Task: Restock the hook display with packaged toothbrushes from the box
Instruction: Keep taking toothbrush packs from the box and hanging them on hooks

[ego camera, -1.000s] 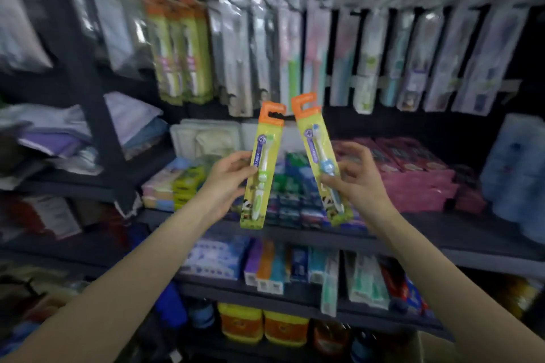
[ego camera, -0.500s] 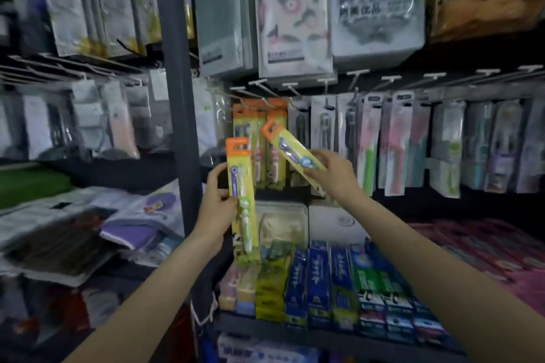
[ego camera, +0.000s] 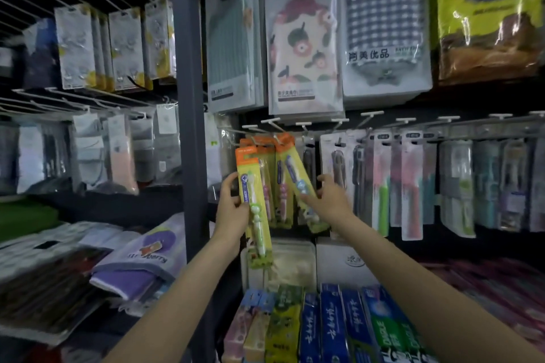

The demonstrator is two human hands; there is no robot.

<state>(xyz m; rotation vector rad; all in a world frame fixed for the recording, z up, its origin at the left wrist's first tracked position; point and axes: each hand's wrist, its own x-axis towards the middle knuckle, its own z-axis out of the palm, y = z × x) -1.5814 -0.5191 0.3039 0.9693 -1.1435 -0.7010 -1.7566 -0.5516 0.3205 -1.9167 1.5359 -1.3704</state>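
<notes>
1. The step in hand appears to be hanging: the right hand [ego camera: 331,200] holds a yellow card toothbrush pack with an orange top and a blue brush [ego camera: 299,183], tilted so its orange end leans up and away from the grip toward a white wire hook [ego camera: 275,127] of the display.
2. The right grip is loose: the fingers are only partly curled, touching the pack's lower half, with the thumb spread above. Whether the hang hole is already on the hook cannot be told.
3. The left hand [ego camera: 233,206] grips a second yellow card pack with an orange top and a green-and-white brush [ego camera: 255,209]. Fingers and thumb wrap around its edge at mid-height, and the pack stands nearly upright, rising above and dropping below the grip.
4. Just beyond both grips hang matching yellow-and-orange packs [ego camera: 278,183] already on the hooks. A dark metal shelf upright [ego camera: 190,127] stands just outside the left grip.
5. Both forearms reach forward and upward, the wrists near each other.
6. The next move likely calls for sliding the right pack's hole fully along the hook, releasing it, then bringing the left pack up to the same row.
7. The supply box is not in view.
</notes>
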